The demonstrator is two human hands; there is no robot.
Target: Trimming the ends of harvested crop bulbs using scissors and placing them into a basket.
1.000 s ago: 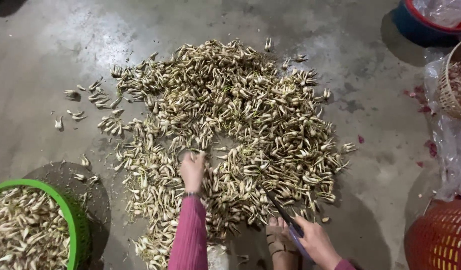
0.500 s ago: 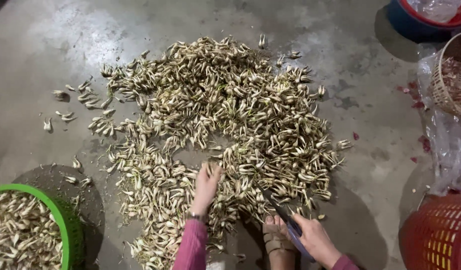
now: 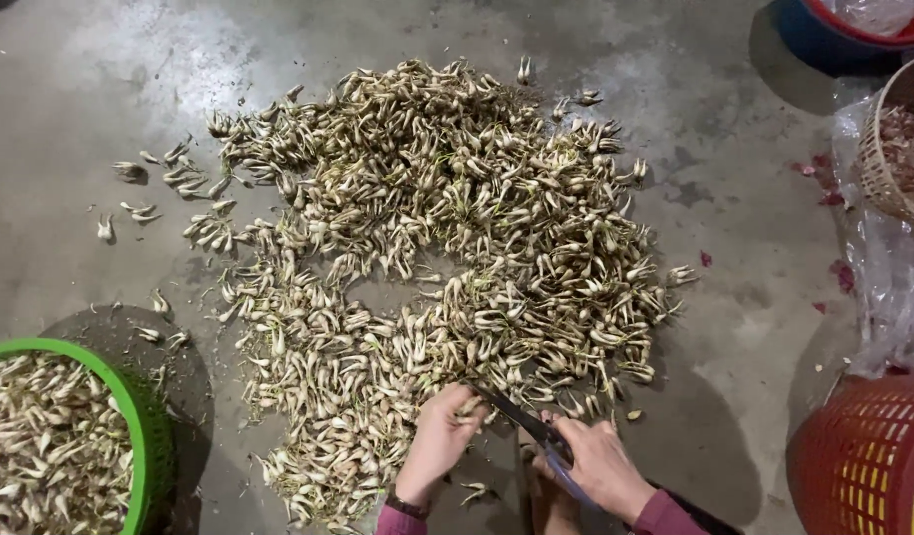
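Observation:
A wide heap of small pale bulbs with roots (image 3: 427,248) covers the concrete floor. My left hand (image 3: 439,441) is at the heap's near edge, closed on a bulb (image 3: 469,404). My right hand (image 3: 603,466) grips dark scissors (image 3: 521,421) whose blades point toward that bulb and touch it. Both wrists wear dark pink sleeves. A few cut bits (image 3: 474,488) lie on the floor below my left hand.
A green basin (image 3: 140,426) full of bulbs sits at the lower left. A red slatted basket (image 3: 858,466) stands at the lower right. Clear plastic (image 3: 888,287), a woven basket (image 3: 878,159) and a blue-and-red tub (image 3: 823,30) line the right side.
My left hand pulled back from the middle of the heap toward me, holding a bulb. The scissors in my right hand came up to meet it.

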